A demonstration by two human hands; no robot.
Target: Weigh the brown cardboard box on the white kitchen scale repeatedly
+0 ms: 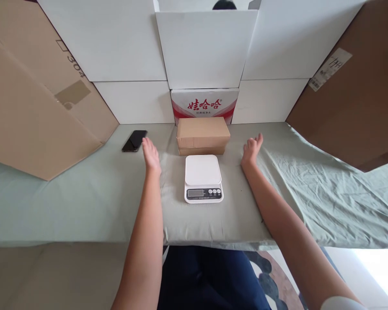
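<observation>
A white kitchen scale (203, 171) lies on the cloth-covered table between my two hands, its dark display panel facing me. Right behind it is a closed brown cardboard box (203, 128). My left hand (151, 156) rests on its edge left of the scale, fingers stretched out and nothing in them. Just beyond its fingertips lies a black smartphone (134, 141). To the right of the box and scale, my right hand (252, 150) is empty, with some fingers slightly bent and others pointing away from me. Neither hand touches the scale or the box.
A white and red carton (204, 103) with printed characters stands behind the brown box, under white panels (207, 47). Large cardboard sheets flank the table, one at the left (35, 99) and one at the right (355, 94). Green-grey cloth (93, 206) covers the table to its front edge.
</observation>
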